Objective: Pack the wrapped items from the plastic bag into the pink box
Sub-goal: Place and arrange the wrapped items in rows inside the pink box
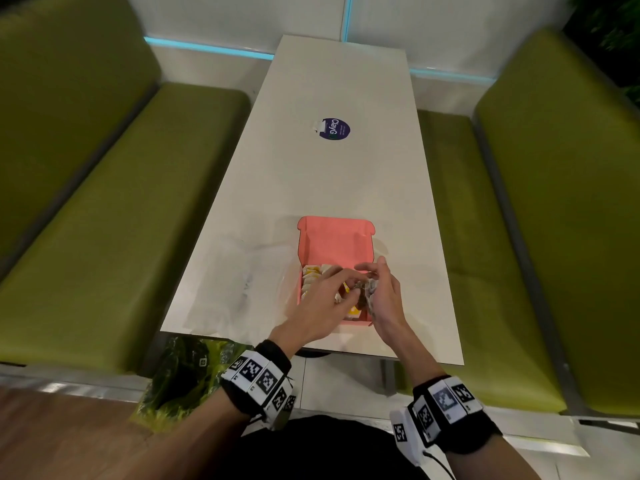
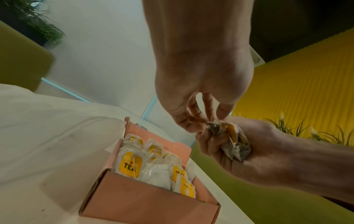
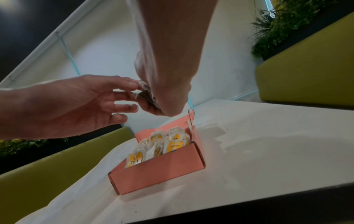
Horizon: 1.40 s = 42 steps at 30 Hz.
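Wrapped tea bags [image 2: 232,141], a small crumpled bunch of them, are sitting in the right hand [image 2: 247,151], which is curled around the clump just above the box's 3 o'clock side. The left hand [image 2: 193,84] comes in from 9 o'clock with thumb and fingertips [image 3: 134,84] narrowed to a pinch on the top of that bunch, looks like it's peeling one sachet off. Directly below is the pink box [image 3: 161,174], lid flapped open toward 12 o'clock, sitting at the near end of the white table [image 1: 332,181]. It's already pretty stuffed: rows of packed tea sachets [image 2: 132,165] with yellow "TEA" labels standing upright, filling most of it as far as I can see. The clear plastic bag [image 1: 242,271] lies flat on the table at the box's 9 o'clock and looks emptied, though it's see-through so hard to be sure. So I'd guess it's nearly done, with just this last handful to slot in. Green benches [image 1: 114,237] run along both sides.
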Each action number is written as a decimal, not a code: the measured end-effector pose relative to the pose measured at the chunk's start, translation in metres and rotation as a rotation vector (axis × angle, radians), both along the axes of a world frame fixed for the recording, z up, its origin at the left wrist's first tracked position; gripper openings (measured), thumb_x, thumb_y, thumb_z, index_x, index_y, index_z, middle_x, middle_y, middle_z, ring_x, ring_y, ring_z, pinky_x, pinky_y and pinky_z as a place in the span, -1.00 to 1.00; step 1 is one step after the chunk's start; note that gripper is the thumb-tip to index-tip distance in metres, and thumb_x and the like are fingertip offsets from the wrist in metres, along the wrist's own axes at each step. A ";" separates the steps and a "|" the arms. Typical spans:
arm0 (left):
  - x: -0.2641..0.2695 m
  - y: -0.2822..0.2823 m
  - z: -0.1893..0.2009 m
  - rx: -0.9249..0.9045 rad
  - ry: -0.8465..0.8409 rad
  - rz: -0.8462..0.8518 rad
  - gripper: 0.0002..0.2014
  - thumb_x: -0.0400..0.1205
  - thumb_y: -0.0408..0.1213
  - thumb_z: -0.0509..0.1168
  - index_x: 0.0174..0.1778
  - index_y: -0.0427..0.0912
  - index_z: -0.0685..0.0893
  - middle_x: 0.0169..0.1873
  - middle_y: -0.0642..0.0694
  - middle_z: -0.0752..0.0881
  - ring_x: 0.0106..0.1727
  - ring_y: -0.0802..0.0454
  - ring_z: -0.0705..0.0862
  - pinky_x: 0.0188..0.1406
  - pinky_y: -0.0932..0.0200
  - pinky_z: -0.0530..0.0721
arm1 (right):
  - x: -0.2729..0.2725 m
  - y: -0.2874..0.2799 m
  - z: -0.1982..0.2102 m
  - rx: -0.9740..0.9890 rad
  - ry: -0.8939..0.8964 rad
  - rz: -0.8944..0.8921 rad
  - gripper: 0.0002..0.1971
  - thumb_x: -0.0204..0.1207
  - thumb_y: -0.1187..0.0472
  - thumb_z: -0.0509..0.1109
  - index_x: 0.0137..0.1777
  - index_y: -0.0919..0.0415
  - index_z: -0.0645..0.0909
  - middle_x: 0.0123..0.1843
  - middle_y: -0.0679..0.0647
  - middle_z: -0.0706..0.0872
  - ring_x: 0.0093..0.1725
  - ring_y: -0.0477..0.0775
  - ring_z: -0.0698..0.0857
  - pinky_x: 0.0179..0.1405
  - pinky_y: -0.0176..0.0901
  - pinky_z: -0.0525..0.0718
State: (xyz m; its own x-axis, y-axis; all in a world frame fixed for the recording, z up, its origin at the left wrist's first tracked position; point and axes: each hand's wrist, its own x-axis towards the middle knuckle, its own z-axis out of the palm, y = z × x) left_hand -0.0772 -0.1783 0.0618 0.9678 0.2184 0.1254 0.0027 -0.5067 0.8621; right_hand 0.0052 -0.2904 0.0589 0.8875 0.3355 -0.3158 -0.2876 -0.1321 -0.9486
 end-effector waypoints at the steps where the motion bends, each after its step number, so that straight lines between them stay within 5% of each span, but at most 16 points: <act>1: 0.000 0.002 -0.001 -0.002 0.007 0.005 -0.76 0.71 -0.26 0.28 0.28 -0.02 0.69 0.04 0.05 0.60 -0.01 0.18 0.60 -0.01 0.33 0.57 | 0.000 0.001 -0.001 -0.008 0.009 -0.001 -0.48 0.78 -0.15 -0.03 -0.04 0.03 0.74 -0.02 -0.01 0.78 0.02 -0.04 0.79 0.12 0.01 0.76; 8: 0.007 0.008 -0.003 0.011 0.080 0.048 -0.86 0.71 -0.24 0.31 0.14 -0.13 0.71 0.03 -0.03 0.59 -0.12 0.23 0.59 -0.02 0.43 0.49 | 0.002 0.006 0.000 -0.006 0.023 0.050 -0.49 0.76 -0.18 0.00 -0.08 -0.08 0.77 0.19 0.13 0.71 0.24 0.18 0.71 0.25 0.24 0.73; 13: 0.008 0.010 -0.002 -0.152 0.030 0.160 -0.93 0.71 -0.36 0.29 -0.08 -0.16 0.63 -0.16 0.01 0.70 -0.16 0.22 0.64 -0.14 0.39 0.55 | 0.007 0.007 0.007 0.035 0.086 0.025 -0.61 0.78 0.01 0.11 -0.03 0.16 0.71 0.14 0.16 0.70 -0.02 0.09 0.80 -0.36 -0.11 0.76; 16: 0.006 0.015 -0.003 -0.304 0.033 0.257 -0.92 0.71 -0.39 0.28 -0.11 -0.20 0.61 -0.25 0.05 0.72 -0.25 0.18 0.71 -0.31 0.33 0.59 | 0.011 0.006 -0.002 0.016 0.054 0.007 -0.68 0.73 0.04 0.22 -0.08 0.16 0.74 0.13 0.17 0.73 0.11 0.21 0.75 -0.25 0.04 0.80; 18: 0.005 0.018 -0.003 -0.374 0.016 0.306 -0.91 0.71 -0.41 0.28 -0.11 -0.22 0.62 -0.31 0.07 0.74 -0.30 0.11 0.73 -0.42 0.25 0.60 | 0.013 0.004 -0.006 -0.006 0.011 -0.011 -0.73 0.71 0.10 0.29 -0.09 0.22 0.74 -0.01 0.17 0.75 -0.04 0.16 0.74 -0.20 0.06 0.78; 22: 0.005 0.025 0.000 -0.470 -0.038 0.381 -0.92 0.71 -0.47 0.26 -0.09 -0.31 0.61 -0.24 -0.25 0.76 -0.35 0.03 0.72 -0.46 0.09 0.64 | 0.014 0.002 -0.008 -0.045 -0.073 -0.037 -0.82 0.64 0.16 0.40 -0.10 0.22 0.76 -0.26 0.06 0.71 -0.21 0.07 0.64 -0.17 -0.01 0.65; 25: 0.005 0.026 0.002 -0.509 -0.067 0.398 -0.94 0.71 -0.49 0.24 -0.03 -0.32 0.61 -0.21 -0.27 0.74 -0.23 -0.15 0.79 -0.41 -0.01 0.68 | 0.008 0.006 -0.002 -0.023 -0.060 0.016 -0.82 0.63 0.09 0.41 -0.07 0.12 0.81 -0.21 -0.03 0.78 -0.13 0.02 0.70 -0.12 -0.05 0.68; 30: 0.005 0.026 0.001 -0.519 -0.065 0.353 -0.94 0.70 -0.47 0.27 -0.05 -0.29 0.63 -0.21 -0.32 0.76 -0.22 -0.32 0.73 -0.38 -0.03 0.66 | 0.001 0.017 0.010 0.007 -0.143 0.105 -0.91 0.58 0.19 0.48 -0.09 0.16 0.80 -0.11 0.10 0.82 -0.04 0.04 0.74 0.11 0.08 0.71; 37: -0.008 0.030 -0.010 -0.499 0.004 0.343 -0.90 0.71 -0.43 0.27 -0.08 -0.23 0.67 -0.25 -0.23 0.74 -0.31 -0.04 0.67 -0.40 0.07 0.61 | 0.011 0.013 0.024 0.078 -0.225 0.043 -0.94 0.56 0.30 0.49 -0.14 0.20 0.75 -0.24 -0.14 0.75 -0.15 -0.14 0.69 0.00 0.01 0.67; 42: -0.008 0.032 0.002 -0.360 -0.064 0.396 -0.84 0.69 -0.35 0.33 0.02 0.04 0.65 -0.03 0.09 0.74 -0.07 0.12 0.68 -0.13 0.25 0.66 | 0.016 0.008 0.028 0.061 -0.251 0.091 -0.92 0.58 0.30 0.48 -0.14 0.14 0.75 -0.27 -0.22 0.73 -0.21 -0.22 0.65 -0.04 -0.16 0.60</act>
State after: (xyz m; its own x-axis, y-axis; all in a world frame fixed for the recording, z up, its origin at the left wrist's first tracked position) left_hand -0.0847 -0.1462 0.0642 0.7957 0.6049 0.0315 0.0752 -0.1503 0.9858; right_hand 0.0208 -0.2819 0.0868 0.9009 0.4290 -0.0663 -0.0321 -0.0865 -0.9957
